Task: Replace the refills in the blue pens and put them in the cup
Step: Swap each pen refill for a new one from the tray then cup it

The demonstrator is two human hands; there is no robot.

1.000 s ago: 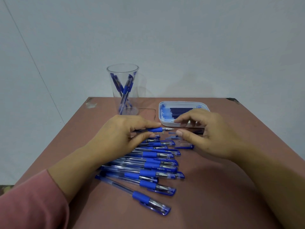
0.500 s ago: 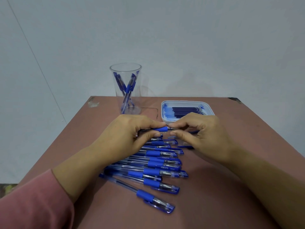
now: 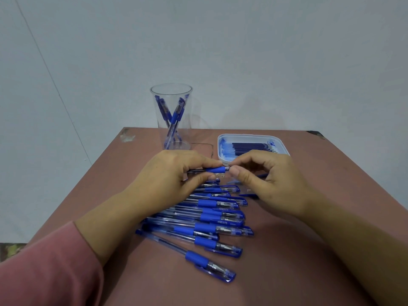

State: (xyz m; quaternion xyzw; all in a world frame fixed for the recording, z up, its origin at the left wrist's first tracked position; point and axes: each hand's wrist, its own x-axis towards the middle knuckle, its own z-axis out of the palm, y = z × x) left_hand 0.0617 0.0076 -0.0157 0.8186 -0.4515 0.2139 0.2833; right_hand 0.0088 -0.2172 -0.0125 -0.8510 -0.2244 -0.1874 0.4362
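I see left hand (image 3: 174, 173) gripping blue pen (image 3: 215, 169) | right hand (image 3: 265, 175) pinching its tip | cup (image 3: 172, 115) behind.

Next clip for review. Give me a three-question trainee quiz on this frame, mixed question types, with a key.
1. Fill in: seen from the camera, the tray of refills lies to the ___ of the cup.
2. True or false: the cup is empty.
3. The left hand and right hand together hold: A the cup, B one pen, C the tray.
Key: 1 right; 2 false; 3 B.
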